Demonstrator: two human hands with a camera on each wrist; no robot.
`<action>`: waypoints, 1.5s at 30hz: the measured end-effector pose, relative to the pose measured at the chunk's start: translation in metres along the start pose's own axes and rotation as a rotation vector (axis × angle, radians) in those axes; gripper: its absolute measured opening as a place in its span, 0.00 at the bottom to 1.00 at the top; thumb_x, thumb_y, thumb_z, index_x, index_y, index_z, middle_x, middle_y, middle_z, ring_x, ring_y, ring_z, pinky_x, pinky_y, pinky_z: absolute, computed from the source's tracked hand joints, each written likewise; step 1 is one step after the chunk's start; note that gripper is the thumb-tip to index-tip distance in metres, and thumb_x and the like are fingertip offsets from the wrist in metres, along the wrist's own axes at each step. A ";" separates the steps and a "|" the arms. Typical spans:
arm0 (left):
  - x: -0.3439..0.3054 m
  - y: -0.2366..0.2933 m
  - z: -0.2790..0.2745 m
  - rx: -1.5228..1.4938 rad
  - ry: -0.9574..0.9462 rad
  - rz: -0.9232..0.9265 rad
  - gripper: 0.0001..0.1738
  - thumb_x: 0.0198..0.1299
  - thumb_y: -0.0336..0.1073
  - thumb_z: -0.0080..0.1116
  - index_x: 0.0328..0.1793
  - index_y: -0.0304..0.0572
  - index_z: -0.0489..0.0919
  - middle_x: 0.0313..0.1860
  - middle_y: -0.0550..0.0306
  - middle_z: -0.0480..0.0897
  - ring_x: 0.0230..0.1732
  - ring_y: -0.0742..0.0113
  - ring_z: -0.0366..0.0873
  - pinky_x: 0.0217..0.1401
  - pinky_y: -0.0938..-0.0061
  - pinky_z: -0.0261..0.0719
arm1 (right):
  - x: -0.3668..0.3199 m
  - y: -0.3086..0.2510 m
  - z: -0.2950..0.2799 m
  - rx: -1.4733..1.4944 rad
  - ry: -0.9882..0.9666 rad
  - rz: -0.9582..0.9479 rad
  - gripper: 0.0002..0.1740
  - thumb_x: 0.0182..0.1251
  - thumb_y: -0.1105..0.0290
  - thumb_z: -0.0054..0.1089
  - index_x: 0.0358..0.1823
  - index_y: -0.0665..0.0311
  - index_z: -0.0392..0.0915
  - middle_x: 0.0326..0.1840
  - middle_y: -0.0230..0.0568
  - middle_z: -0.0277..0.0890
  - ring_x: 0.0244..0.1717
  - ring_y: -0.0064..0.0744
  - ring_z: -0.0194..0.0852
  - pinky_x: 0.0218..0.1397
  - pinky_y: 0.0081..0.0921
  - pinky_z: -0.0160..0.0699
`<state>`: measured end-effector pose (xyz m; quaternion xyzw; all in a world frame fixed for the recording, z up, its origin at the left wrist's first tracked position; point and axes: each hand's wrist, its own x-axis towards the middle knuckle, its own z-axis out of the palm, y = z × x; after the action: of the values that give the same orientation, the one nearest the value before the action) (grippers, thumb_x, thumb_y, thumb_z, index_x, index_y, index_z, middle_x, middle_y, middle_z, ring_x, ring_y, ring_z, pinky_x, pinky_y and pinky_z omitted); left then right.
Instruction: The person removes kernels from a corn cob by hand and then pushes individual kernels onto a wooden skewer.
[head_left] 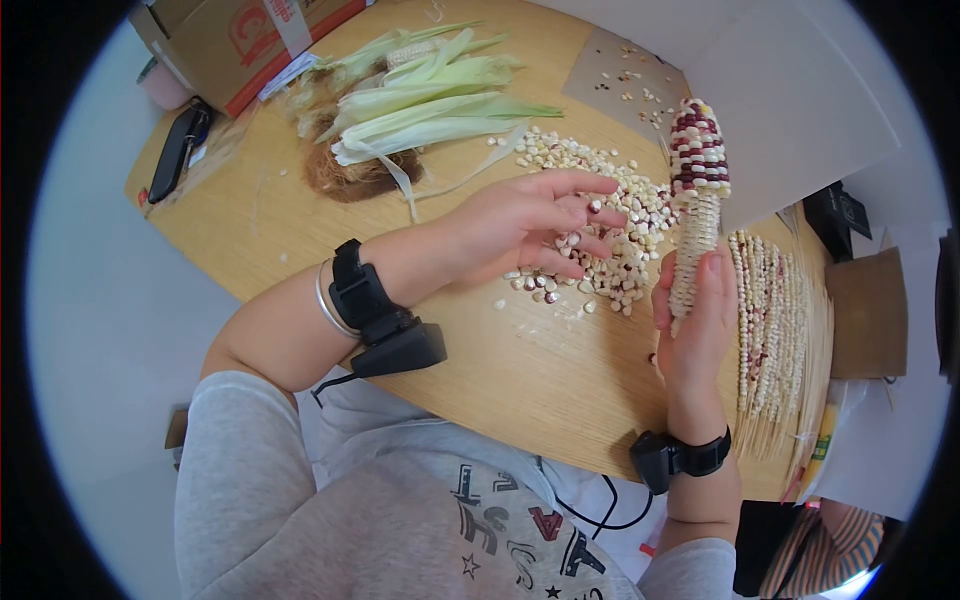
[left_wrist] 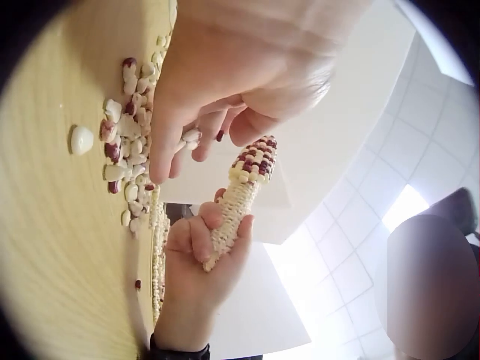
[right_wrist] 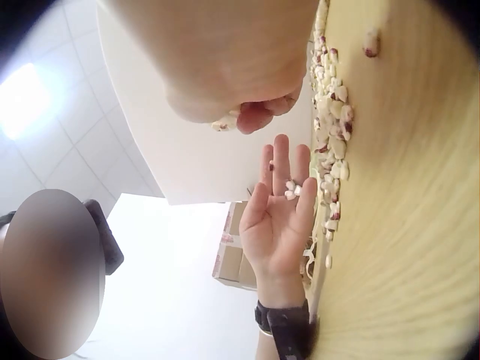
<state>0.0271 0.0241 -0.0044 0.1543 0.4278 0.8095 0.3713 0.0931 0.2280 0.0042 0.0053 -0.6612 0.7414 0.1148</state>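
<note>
An ear of corn [head_left: 700,155] stands upright in my right hand [head_left: 697,320], which grips its bare lower part. Dark red and white kernels cover only the upper end; below them the cob [left_wrist: 232,214] is stripped. To the left of the ear, my left hand [head_left: 535,225] has its fingers spread and extended over the table. In the right wrist view a few loose kernels [right_wrist: 293,189] show against the open left palm and fingers. Beneath and beyond the left hand lies a pile of loose kernels [head_left: 645,215], mostly white with some red.
Green corn husks [head_left: 430,110] with brown silk lie at the back left near a cardboard box [head_left: 240,50]. Several thin strings of kernels [head_left: 770,330] lie along the right side. Scattered kernels rest on a grey sheet [head_left: 610,80] at the back. A black case [head_left: 178,150] lies far left.
</note>
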 end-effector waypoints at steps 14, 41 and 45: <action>0.003 -0.002 -0.005 0.030 0.020 0.015 0.24 0.63 0.26 0.49 0.66 0.32 0.63 0.63 0.44 0.69 0.62 0.55 0.71 0.56 0.65 0.79 | -0.003 0.004 0.003 0.032 -0.099 0.110 0.20 0.72 0.57 0.46 0.55 0.66 0.67 0.29 0.37 0.72 0.17 0.17 0.61 0.13 0.13 0.57; -0.002 -0.001 0.002 0.218 0.083 0.059 0.28 0.58 0.39 0.63 0.61 0.37 0.65 0.45 0.51 0.79 0.41 0.68 0.80 0.40 0.74 0.82 | 0.005 -0.009 -0.010 -0.993 -0.322 -0.242 0.26 0.60 0.53 0.59 0.47 0.70 0.76 0.37 0.51 0.78 0.38 0.48 0.76 0.41 0.37 0.71; 0.000 -0.003 0.000 0.195 0.096 0.054 0.23 0.61 0.38 0.59 0.58 0.35 0.67 0.41 0.48 0.80 0.33 0.65 0.82 0.34 0.76 0.82 | 0.006 -0.005 -0.009 -0.957 -0.295 -0.341 0.24 0.59 0.54 0.60 0.45 0.69 0.76 0.37 0.51 0.77 0.38 0.50 0.75 0.44 0.38 0.69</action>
<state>0.0285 0.0256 -0.0065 0.1622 0.5175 0.7802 0.3118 0.0892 0.2381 0.0089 0.1638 -0.9246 0.3187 0.1291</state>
